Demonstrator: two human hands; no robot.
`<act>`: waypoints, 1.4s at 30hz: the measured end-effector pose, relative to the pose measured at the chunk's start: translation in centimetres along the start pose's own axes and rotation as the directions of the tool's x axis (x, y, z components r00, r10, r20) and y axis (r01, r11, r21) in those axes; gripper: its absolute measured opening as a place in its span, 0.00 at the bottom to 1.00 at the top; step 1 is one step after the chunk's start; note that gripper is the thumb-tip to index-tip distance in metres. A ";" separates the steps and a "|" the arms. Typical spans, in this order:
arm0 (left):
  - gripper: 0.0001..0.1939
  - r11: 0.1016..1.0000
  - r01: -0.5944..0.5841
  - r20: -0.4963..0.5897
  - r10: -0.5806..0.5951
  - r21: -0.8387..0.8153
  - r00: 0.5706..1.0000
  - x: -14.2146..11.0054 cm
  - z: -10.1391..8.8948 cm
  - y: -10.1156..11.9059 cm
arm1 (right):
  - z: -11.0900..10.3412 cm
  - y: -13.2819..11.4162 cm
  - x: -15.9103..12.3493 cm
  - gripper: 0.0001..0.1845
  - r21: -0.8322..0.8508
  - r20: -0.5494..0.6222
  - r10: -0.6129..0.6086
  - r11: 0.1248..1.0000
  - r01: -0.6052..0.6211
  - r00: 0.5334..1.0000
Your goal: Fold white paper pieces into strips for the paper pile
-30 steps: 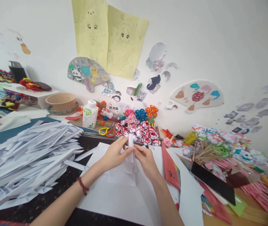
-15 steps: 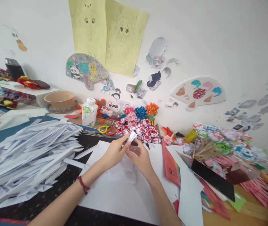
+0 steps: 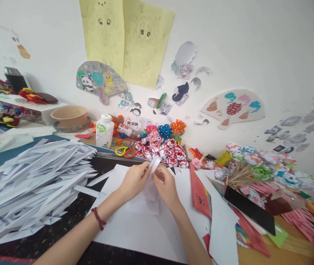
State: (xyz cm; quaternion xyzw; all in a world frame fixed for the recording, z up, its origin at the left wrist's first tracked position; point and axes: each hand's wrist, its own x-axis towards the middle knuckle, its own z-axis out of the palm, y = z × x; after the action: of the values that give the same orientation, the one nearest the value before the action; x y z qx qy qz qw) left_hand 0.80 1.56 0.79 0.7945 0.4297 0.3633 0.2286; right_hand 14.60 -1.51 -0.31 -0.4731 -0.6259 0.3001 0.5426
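Between my two hands, above the white sheets, is a small white paper strip [image 3: 155,164], folded narrow, its upper end sticking up past the fingers. My left hand [image 3: 135,179] pinches it from the left, with a dark red cord bracelet on the wrist. My right hand [image 3: 166,184] grips it from the right with bent fingers. Under the hands lie smaller white paper pieces [image 3: 145,207] on a large white sheet [image 3: 134,235]. To the left spreads a big heap of folded white paper strips [image 3: 35,180].
Behind the hands sit red-and-white paper flowers [image 3: 170,152], scissors [image 3: 125,151] with yellow and orange handles, and a white bottle [image 3: 104,131]. On the right are a black phone [image 3: 249,209], a red triangular packet [image 3: 200,195] and a pile of paper flowers on sticks [image 3: 245,176].
The strip's upper end now stands out longer and leans to the right. My right fingers have closed in on the strip; both hands stay in nearly the same place.
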 end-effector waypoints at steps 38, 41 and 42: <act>0.17 0.942 -0.172 -0.215 0.239 0.288 0.947 0.2 -1.9 0.7 | -2.6 -1.2 -0.1 0.18 0.271 0.319 0.330 0.867 -0.419 0.888; 0.17 0.891 -0.262 -0.156 0.338 0.372 0.928 0.0 -1.8 1.1 | -2.6 -0.8 0.1 0.17 0.287 0.228 0.306 0.886 -0.364 0.924; 0.16 0.879 -0.302 -0.117 0.366 0.369 0.923 -0.1 -1.8 1.1 | -2.7 -0.7 0.1 0.17 0.277 0.204 0.293 0.898 -0.342 0.934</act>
State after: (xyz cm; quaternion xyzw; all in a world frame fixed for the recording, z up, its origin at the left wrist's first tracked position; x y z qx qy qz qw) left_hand -0.03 1.01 2.62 0.8476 0.3615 0.3879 -0.0207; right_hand 16.98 -1.99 0.94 -0.4533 -0.5262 0.5153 0.5022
